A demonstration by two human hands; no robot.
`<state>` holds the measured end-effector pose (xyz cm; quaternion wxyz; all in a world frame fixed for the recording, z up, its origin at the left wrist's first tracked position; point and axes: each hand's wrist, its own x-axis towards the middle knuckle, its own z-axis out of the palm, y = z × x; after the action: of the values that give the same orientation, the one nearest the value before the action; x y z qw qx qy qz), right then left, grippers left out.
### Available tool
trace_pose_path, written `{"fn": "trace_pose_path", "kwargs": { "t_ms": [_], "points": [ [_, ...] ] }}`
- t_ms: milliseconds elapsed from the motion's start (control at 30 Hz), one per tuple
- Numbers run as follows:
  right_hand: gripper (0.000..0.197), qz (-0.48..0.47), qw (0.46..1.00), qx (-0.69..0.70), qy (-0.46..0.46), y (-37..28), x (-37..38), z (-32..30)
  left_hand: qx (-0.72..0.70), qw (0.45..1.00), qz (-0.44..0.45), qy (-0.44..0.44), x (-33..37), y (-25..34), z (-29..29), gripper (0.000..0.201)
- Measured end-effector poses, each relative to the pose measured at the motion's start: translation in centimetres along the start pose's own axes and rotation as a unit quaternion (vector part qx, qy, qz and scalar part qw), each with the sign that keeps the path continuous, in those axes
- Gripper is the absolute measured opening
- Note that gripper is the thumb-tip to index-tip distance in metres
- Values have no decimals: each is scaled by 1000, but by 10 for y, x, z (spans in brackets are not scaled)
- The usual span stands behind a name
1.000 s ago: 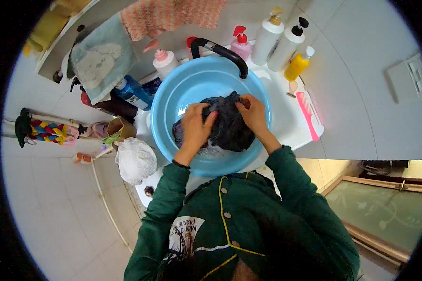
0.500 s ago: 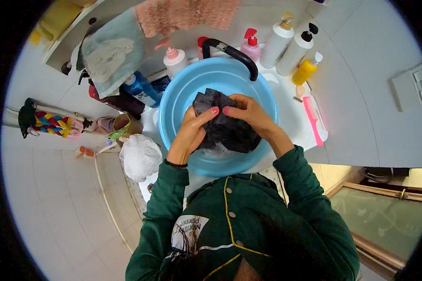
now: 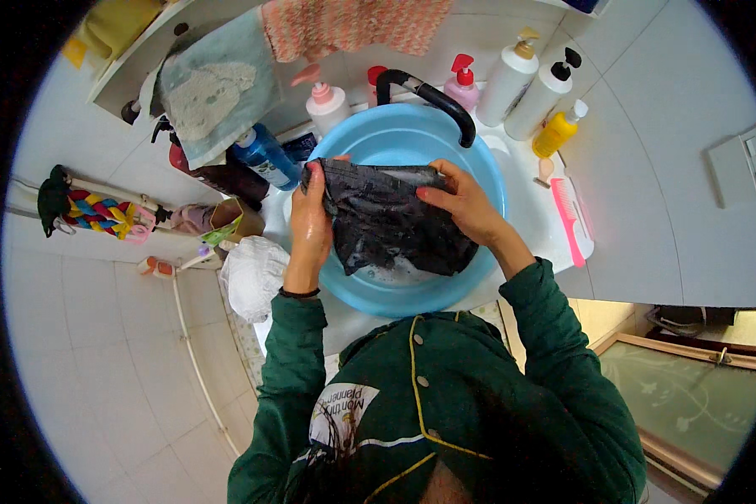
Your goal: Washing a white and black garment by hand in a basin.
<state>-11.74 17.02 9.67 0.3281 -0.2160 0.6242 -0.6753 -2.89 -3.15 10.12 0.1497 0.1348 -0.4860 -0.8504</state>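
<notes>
A wet black garment point(image 3: 395, 220) is spread between my hands over the light blue basin point(image 3: 491, 176). Its top edge, banded like a waistband, runs stretched from one hand to the other. My left hand point(image 3: 312, 220) grips the left end of that edge, thumb in front, at the basin's left rim. With thumb and fingers, my right hand point(image 3: 466, 204) pinches the right end. The lower part of the cloth hangs down into the basin, where soapy water point(image 3: 395, 273) shows below it. The fabric hides much of the basin's bottom.
A black faucet point(image 3: 433, 97) arches over the basin's back rim. Pump bottles point(image 3: 508, 80), a yellow bottle point(image 3: 556, 134) and a pink comb point(image 3: 568, 223) are on the right. At left stand a blue bottle point(image 3: 265, 155) and a white bundle point(image 3: 254, 277). A towel point(image 3: 218, 92) hangs behind.
My hands have moved apart, the left one leftward to the basin's rim. The black garment, bunched before, is now stretched out wide between them. The whole view has shifted slightly.
</notes>
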Motion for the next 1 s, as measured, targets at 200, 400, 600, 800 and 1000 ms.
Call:
{"fn": "trace_pose_path", "kwargs": {
  "t_ms": [200, 400, 600, 800, 1000],
  "points": [
    [20, -224, 924, -283, 128, 8, -3, 70, 89, 980, -43, 173, 13, -42, 18, 37],
    [33, -265, 883, -311, 232, 15, 23, 84, -87, 976, -48, 193, 9, -61, 40, 32],
    [26, -217, 830, -454, 240, 28, 47, 70, -123, 980, -77, 138, -18, -70, 58, 37],
    [23, -167, 896, -337, 237, 32, 58, 5, -171, 977, -115, 57, -12, -28, 45, 30],
    [28, 3, 977, -207, -45, -7, 12, -16, 95, 994, -45, -2, -17, 14, 17, 23]
  ]
}}
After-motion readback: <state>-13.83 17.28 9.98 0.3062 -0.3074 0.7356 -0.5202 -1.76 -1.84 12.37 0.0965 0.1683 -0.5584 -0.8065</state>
